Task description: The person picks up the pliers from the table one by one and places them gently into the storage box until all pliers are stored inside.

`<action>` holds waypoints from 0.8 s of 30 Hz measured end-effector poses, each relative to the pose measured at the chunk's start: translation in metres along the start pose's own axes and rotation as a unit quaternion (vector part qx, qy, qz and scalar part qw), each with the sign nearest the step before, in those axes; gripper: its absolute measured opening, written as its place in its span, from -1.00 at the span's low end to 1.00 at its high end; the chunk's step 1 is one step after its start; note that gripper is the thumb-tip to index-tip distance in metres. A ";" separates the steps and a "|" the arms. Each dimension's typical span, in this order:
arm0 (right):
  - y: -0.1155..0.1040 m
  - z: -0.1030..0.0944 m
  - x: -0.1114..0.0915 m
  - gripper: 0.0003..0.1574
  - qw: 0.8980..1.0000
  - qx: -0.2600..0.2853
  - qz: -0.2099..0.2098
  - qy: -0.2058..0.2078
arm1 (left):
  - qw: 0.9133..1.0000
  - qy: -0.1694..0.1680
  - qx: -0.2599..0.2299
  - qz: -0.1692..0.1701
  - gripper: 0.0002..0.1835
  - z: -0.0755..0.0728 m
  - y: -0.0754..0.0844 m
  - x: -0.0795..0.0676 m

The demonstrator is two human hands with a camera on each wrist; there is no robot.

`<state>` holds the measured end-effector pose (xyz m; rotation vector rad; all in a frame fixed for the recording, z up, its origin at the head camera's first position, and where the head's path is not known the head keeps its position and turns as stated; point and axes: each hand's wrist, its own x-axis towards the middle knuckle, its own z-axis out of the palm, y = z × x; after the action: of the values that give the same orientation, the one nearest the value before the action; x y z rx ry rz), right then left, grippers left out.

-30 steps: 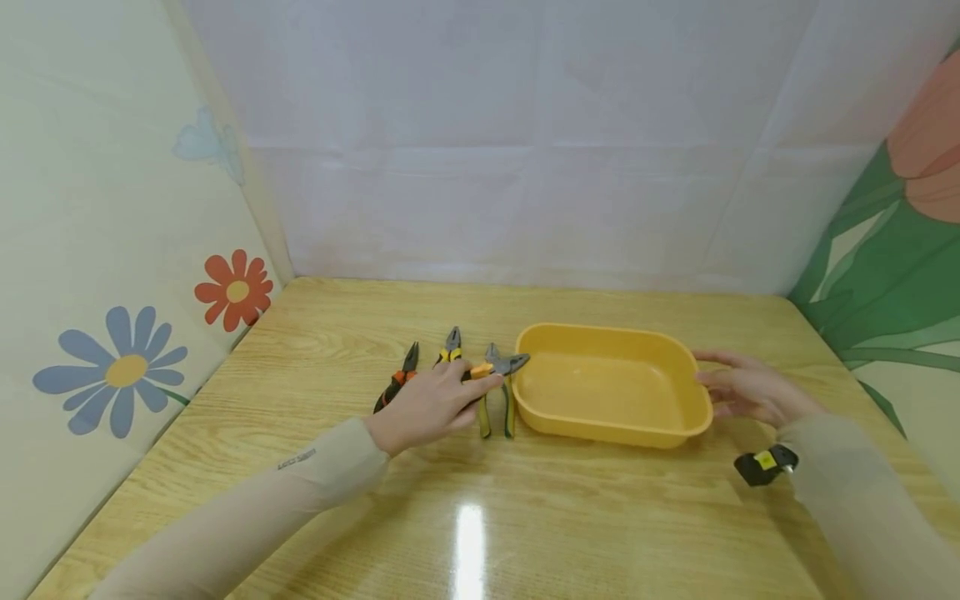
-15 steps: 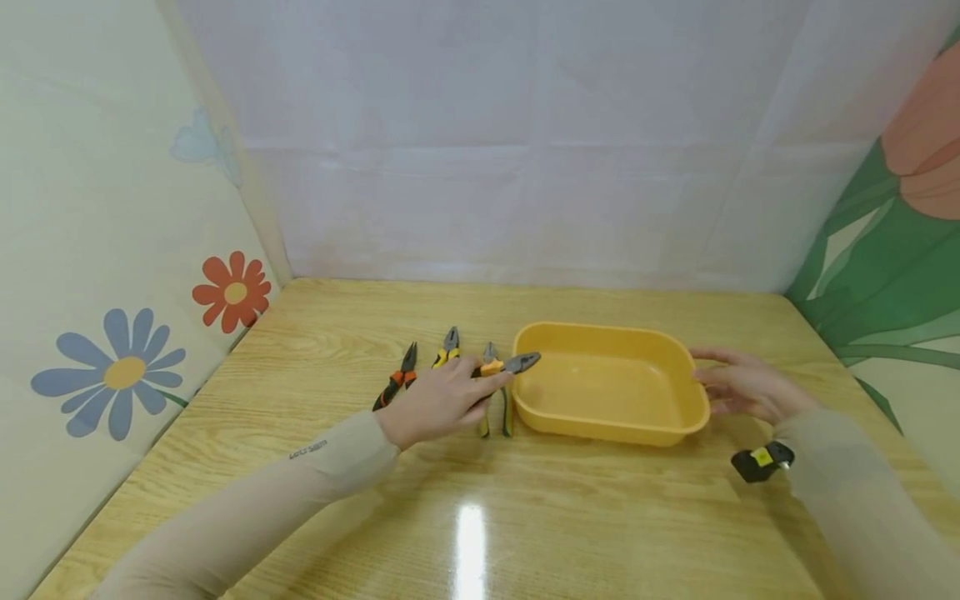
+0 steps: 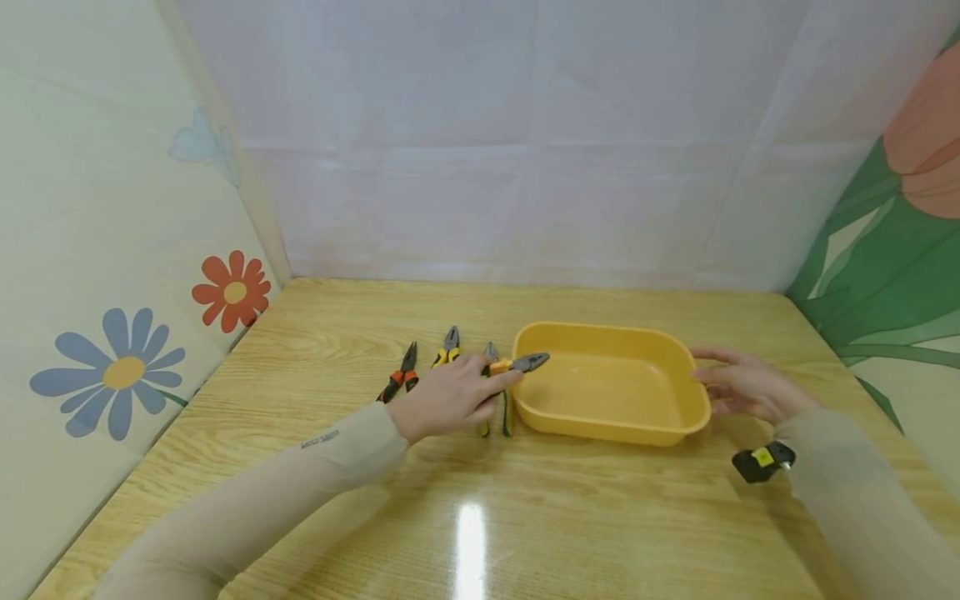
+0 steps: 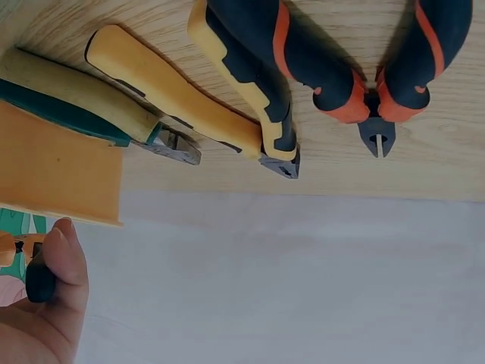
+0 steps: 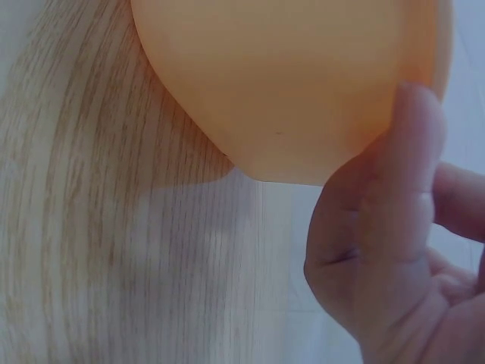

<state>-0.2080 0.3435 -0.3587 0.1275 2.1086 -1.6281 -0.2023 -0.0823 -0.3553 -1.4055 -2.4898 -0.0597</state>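
My left hand (image 3: 453,396) holds a pair of pliers (image 3: 531,362) with orange-and-black handles, their grey head pointing right over the left rim of a yellow plastic tub (image 3: 611,429). In the left wrist view the thumb (image 4: 67,258) lies against a black handle end (image 4: 40,280). At the tub's right end is my right hand (image 3: 753,387), its fingertips at the rim and outer wall. Seen from the right wrist, the thumb (image 5: 413,144) lies along the tub wall (image 5: 265,91) with the other fingers bent behind it.
Left of the tub lie green-and-yellow pliers (image 3: 506,417), partly under the left hand. Yellow-and-black pliers (image 3: 451,340) and red-and-black long-nose pliers (image 3: 408,360) lie farther left. The wooden table (image 3: 600,517) meets a pale backdrop (image 3: 525,208) behind.
My left hand has moved slightly right with the pliers, bringing their head from the tub's left rim to over its inside. The right hand and tub have barely shifted.
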 end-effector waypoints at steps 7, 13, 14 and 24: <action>0.000 0.000 0.000 -0.10 1.000 0.003 -0.002 -0.002 | 1.000 -0.002 0.008 0.012 -0.55 0.001 0.000 0.009; -0.001 0.001 0.000 -0.11 1.000 0.010 -0.003 -0.001 | 0.999 -0.015 0.024 0.020 -0.55 0.001 0.001 0.015; -0.001 0.001 0.000 -0.11 1.000 0.012 -0.004 -0.002 | 0.999 -0.017 0.027 0.021 -0.55 0.001 0.001 0.016; 0.000 0.000 0.001 -0.11 1.000 0.011 -0.008 -0.003 | 0.998 -0.014 0.043 0.036 -0.56 0.003 0.002 0.023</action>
<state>-0.2087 0.3430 -0.3597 0.1125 2.0929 -1.6598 -0.2130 -0.0614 -0.3526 -1.4693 -2.4304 0.0816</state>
